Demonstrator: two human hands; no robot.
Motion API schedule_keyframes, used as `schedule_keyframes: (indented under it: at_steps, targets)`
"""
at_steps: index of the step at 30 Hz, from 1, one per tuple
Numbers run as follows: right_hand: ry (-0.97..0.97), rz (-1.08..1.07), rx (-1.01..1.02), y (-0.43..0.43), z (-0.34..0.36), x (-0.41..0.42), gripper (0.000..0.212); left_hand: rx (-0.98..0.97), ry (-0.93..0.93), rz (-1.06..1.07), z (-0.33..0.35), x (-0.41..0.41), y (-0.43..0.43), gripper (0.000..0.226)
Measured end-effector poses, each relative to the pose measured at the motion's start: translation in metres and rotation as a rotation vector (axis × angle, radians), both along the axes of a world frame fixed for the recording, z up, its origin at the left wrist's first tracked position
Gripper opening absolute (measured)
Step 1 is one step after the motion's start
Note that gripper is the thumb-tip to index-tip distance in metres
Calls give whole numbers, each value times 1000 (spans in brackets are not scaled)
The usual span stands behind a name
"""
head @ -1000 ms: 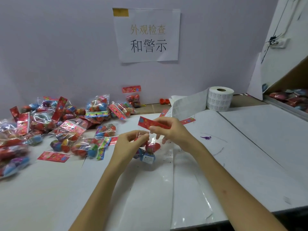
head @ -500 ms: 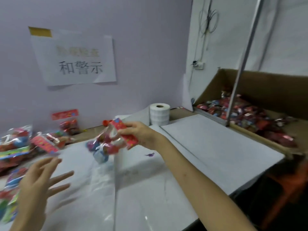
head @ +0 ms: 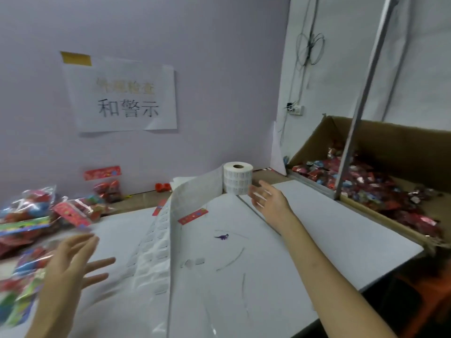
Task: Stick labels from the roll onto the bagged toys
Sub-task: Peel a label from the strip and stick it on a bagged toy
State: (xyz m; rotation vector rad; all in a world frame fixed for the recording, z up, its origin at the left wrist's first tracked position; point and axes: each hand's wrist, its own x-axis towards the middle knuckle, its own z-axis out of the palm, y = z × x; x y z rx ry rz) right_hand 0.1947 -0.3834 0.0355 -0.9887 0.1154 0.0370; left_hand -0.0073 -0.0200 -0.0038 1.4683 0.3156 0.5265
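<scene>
A white label roll stands at the back of the table, and its label strip trails forward across the white surface. My right hand hovers just right of the roll, fingers spread, holding nothing. My left hand is at lower left with its fingers straight, empty, beside a pile of bagged toys. More bagged toys fill a cardboard box on the right.
A slanted metal pole crosses in front of the box. A single bagged toy leans on the back wall under a paper sign. A loose red header card and a small purple figure lie on the table.
My right hand held a bagged toy before; now it is empty and stretched out near the roll. The view has swung right toward the box. My left hand has stayed low at the left.
</scene>
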Motion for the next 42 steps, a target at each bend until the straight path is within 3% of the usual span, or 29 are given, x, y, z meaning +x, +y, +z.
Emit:
schedule_keyframes:
  at_steps: [4,9,12,16,20,24,28,31,36,40,42]
  targets:
    - [-136,246,-127,58,25,-23,20,356,100,1,0,-11,-15,14]
    - [-414,528,-444,141,56,-54,26,979,392,-164,-20,-7,-11,55]
    - [-539,569,-697,196,61,-65,36,1144,481,-261,-27,-4,-11,65]
    - [-719,646,-1038,262,47,-67,58,1219,508,-307,-29,-5,-14,66]
    - [-878,694,-1479,325,13,-58,106,1292,464,-280,-31,-6,-17,58]
    - [-832,636,-1625,379,-15,-37,118,1282,486,-299,-33,-5,-18,61]
    - [-726,434,-1581,426,-35,-15,112,1258,460,-312,-35,-6,-16,68]
    - [-705,453,-1628,442,-54,-3,102,1214,450,-346,-36,-9,-14,79]
    - [-852,230,-1492,421,-64,3,56,1256,467,-354,-37,-5,-14,80]
    - [-844,487,-1581,388,-37,-6,46,1267,463,-297,-36,-2,-18,59]
    - [-860,635,-1574,362,-25,-19,43,1279,490,-313,-34,-3,-18,61]
